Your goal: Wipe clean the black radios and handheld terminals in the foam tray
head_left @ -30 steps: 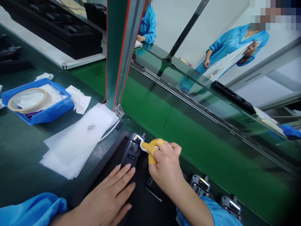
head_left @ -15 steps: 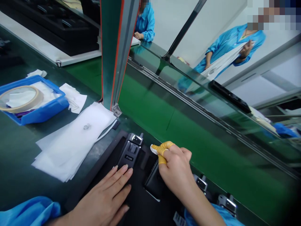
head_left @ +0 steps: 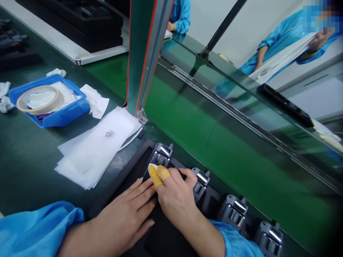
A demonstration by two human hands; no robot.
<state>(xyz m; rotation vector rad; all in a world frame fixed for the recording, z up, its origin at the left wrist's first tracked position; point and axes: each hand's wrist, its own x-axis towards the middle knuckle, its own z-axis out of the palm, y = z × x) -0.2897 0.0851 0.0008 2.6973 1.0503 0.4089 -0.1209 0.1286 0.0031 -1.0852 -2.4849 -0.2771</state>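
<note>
My left hand [head_left: 128,214] lies flat with its fingers stretched out, the fingertips on the lower part of a dark handheld radio [head_left: 162,153] with a stubby antenna. The radio rests in a black foam tray [head_left: 120,182]. My right hand [head_left: 177,200] wears yellow finger cots on two fingers and pinches a small white wipe [head_left: 150,167]. It presses the wipe against the radio's face, just beyond my left fingertips, covering much of the front. A similar radio [head_left: 201,178] sits to the right, partly behind my right hand.
More radios [head_left: 234,210] stand along the tray toward the lower right. White paper sleeves [head_left: 93,150] and a blue bin [head_left: 61,119] holding a tape roll [head_left: 57,101] lie at left. A metal post [head_left: 152,53] rises behind the tray. Two people in blue work beyond the glass.
My right hand has moved left with the wipe, from above the neighbouring radio onto the one under my left fingertips. My left hand keeps its place there. The view has shifted.
</note>
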